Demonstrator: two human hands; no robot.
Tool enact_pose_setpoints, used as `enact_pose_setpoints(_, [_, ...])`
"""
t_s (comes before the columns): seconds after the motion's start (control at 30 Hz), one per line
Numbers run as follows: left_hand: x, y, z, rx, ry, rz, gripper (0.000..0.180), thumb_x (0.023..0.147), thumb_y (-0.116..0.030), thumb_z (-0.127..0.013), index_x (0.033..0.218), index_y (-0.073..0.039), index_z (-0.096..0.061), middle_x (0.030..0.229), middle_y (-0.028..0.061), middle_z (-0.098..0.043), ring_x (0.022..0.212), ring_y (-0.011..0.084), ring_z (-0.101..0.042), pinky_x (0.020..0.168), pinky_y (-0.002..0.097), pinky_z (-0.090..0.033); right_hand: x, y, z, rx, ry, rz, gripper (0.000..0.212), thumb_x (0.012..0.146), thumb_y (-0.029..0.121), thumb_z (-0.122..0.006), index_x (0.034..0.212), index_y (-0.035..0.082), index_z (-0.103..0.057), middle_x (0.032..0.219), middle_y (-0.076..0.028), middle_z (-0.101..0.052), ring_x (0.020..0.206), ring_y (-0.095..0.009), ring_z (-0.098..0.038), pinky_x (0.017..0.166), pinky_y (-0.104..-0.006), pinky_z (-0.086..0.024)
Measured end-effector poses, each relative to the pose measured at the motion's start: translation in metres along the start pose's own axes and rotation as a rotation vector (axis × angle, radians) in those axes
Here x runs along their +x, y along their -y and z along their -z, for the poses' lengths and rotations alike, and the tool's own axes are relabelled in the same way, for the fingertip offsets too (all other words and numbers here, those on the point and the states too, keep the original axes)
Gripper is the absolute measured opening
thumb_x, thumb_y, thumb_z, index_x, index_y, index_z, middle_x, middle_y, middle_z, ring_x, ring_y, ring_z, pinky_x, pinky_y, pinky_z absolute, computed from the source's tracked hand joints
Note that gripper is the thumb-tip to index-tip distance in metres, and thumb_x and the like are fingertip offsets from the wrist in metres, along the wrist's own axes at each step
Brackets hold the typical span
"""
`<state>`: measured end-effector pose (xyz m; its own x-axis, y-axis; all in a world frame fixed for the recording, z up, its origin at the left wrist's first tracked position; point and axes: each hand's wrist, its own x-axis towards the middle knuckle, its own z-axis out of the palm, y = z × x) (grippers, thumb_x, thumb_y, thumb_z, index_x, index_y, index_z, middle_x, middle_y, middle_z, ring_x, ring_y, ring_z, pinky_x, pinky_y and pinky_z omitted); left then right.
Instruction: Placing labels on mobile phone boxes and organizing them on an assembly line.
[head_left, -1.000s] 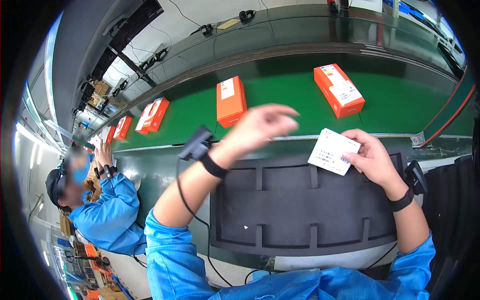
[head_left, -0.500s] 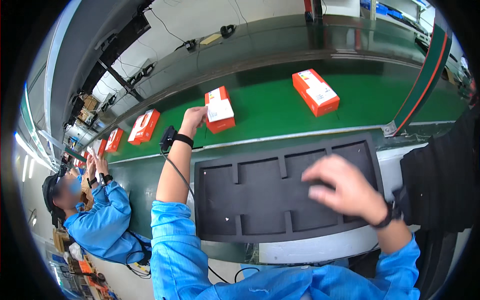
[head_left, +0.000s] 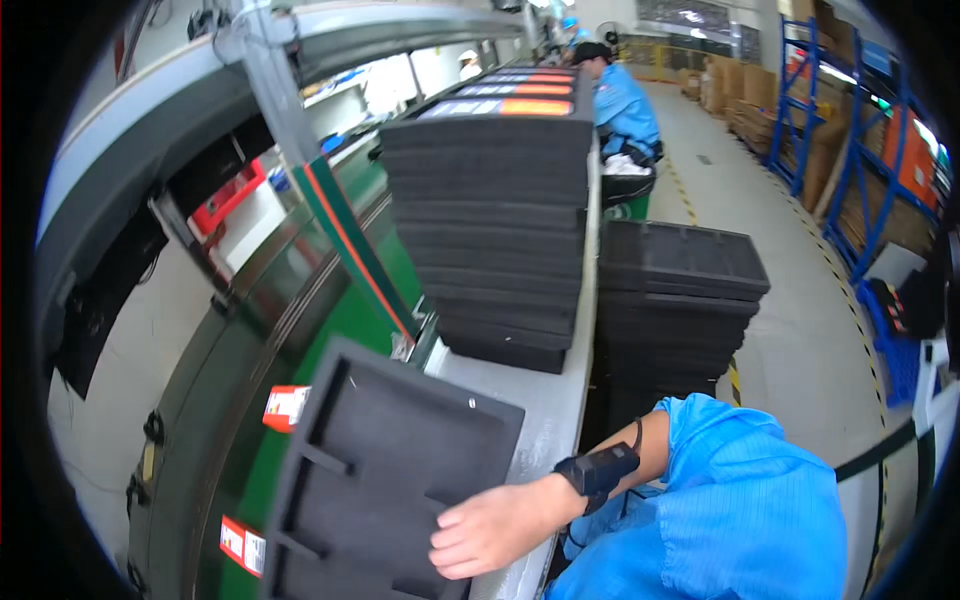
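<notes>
Head view, bottom centre: my right hand seemingly steadies the tray by its edge, pinch unclear; left hand unseen.

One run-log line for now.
left hand: out of view | right hand: over tray edge, grip unclear | orange boxes: on green belt | tray stack: beyond tray
</notes>
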<state>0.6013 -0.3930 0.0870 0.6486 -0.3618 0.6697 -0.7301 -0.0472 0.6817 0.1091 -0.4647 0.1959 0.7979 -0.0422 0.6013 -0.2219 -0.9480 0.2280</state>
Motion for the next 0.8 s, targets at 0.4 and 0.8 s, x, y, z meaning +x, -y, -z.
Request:
enact_pose_setpoints(0.4, [-0.012, 0.011, -0.040, -0.304, 0.175, -0.037, 0.020, 0.092, -0.011, -0.060, 0.098, 0.005, -0.070, 0.096, 0.0179, -0.070, 0.085, 0.0254, -0.065, 0.081, 0.0357, -0.054, -0.024, 0.056, 0.221, -0.280, -0.791, -0.464, 0.048, 0.078, 0.022, -0.081, 0.112, -0.002, -0.057, 0.106, -0.014, -0.059, 0.094, -0.025, -0.061, 0.085, -0.0327, -0.047])
enact_pose_setpoints(0.8, [0.026, 0.081, -0.020, -0.258, 0.251, -0.018, 0.024, 0.094, -0.014, -0.060, 0.105, 0.005, -0.070, 0.103, 0.0179, -0.070, 0.093, 0.0263, -0.065, 0.086, 0.0359, -0.053, -0.151, 0.149, 0.287, -0.584, -1.463, -0.847, 0.028, 0.098, 0.017, -0.058, 0.120, 0.000, -0.052, 0.112, -0.010, -0.062, 0.099, -0.017, -0.061, 0.088, -0.0315, -0.050])
